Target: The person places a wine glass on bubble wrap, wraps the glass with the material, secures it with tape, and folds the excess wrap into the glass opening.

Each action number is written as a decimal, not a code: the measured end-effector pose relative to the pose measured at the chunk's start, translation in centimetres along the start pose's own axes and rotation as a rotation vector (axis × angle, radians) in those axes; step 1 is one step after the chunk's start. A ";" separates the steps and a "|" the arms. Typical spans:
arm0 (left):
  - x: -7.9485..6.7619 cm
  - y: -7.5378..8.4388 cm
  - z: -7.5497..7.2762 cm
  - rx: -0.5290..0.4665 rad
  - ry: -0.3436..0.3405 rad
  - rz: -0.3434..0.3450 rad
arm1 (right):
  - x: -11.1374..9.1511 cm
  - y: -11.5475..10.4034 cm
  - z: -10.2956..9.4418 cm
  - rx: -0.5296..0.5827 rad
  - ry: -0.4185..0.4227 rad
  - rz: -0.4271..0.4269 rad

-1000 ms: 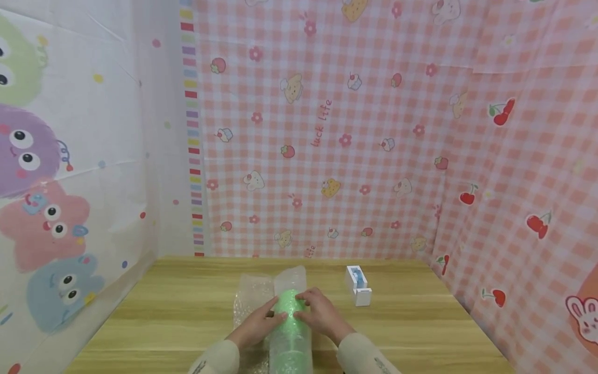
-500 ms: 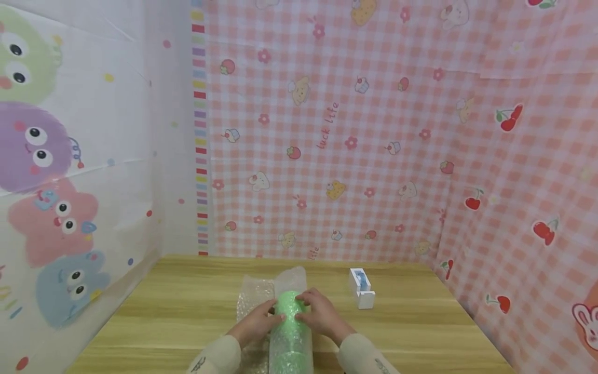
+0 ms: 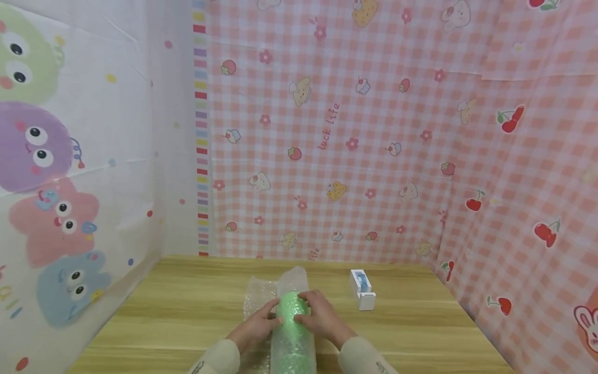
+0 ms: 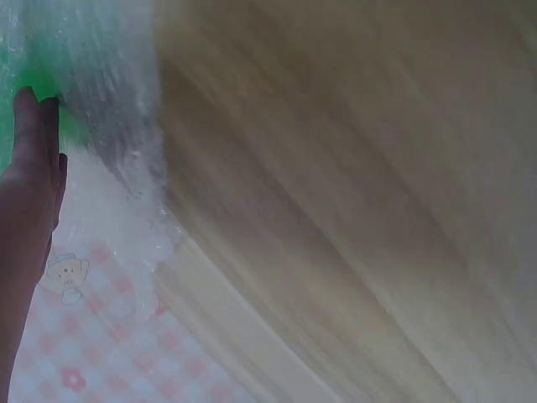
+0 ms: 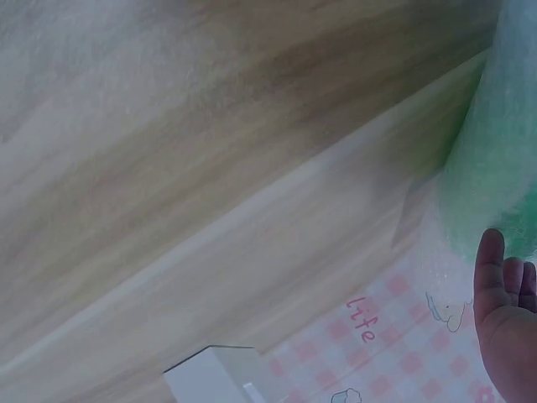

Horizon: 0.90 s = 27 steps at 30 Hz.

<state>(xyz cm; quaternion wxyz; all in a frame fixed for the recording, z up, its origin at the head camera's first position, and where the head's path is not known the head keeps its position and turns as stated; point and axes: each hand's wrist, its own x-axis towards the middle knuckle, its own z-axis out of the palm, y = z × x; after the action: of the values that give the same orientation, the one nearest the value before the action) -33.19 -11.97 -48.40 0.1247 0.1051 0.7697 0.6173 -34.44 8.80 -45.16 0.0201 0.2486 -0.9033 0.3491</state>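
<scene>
On the table [image 3: 177, 306], left hand [image 3: 258, 324] and right hand [image 3: 323, 315], loosely opened, press the green cylinder [image 3: 291, 307]; uneven pushing may skew the bubble wrap [image 3: 259, 294].

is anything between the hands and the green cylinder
Yes: see-through bubble wrap covers the green cylinder, and the left hand and right hand rest on that layer. Nothing else visible stands between; the white tape dispenser sits off to the right.
</scene>
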 end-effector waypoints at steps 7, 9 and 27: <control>0.3 0.5 0.4 0.101 0.077 -0.003 | 0.3 -0.3 -0.5 -0.043 0.013 -0.026; 0.4 0.8 0.5 0.177 0.116 0.020 | 0.3 -0.4 -0.5 -0.028 0.011 -0.016; 0.0 2.1 0.6 0.216 0.065 0.033 | 0.2 0.3 -0.4 -0.011 -0.053 0.035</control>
<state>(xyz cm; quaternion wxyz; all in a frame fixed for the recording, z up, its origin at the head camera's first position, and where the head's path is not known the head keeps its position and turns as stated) -32.98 -10.98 -46.51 0.0776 0.1103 0.8335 0.5358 -34.79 9.20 -45.03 -0.0084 0.2418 -0.9096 0.3377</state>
